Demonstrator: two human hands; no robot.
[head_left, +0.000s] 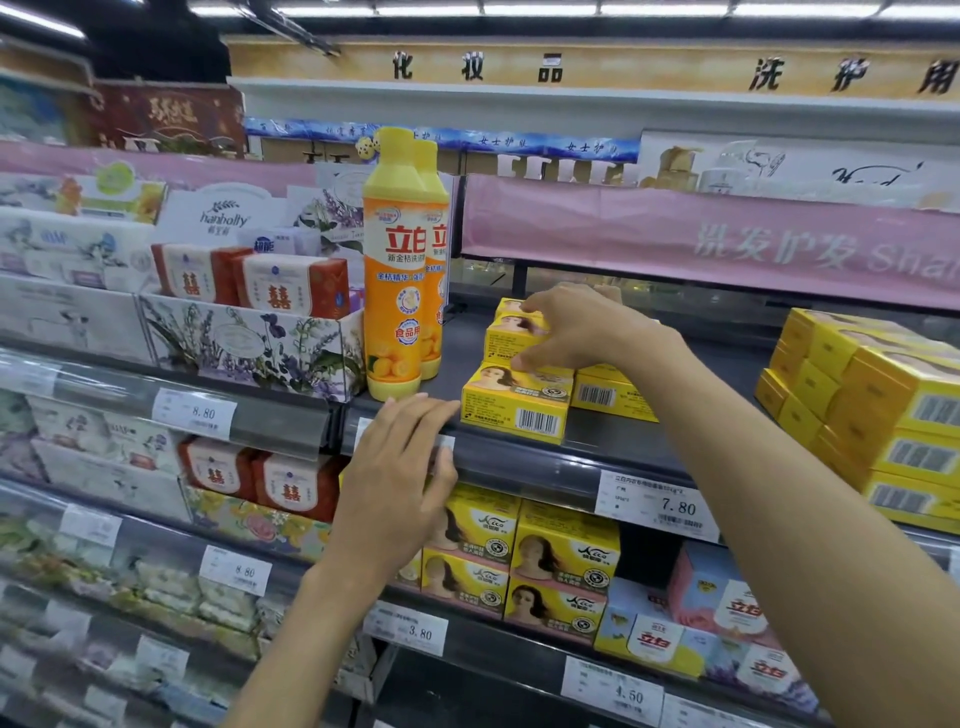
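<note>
Small yellow soap boxes stand stacked on a dark shop shelf. My right hand grips the upper yellow box between thumb and fingers, on top of a lower yellow box. With straight fingers, my left hand rests flat on the shelf's front rail, close to the lower box's left end. Two orange dish-soap bottles stand upright just left of the boxes.
More yellow boxes are piled at the right of the same shelf. Red and white soap packs sit in floral trays to the left. Price tags line the rails. Below are more yellow boxes and blue-yellow packs.
</note>
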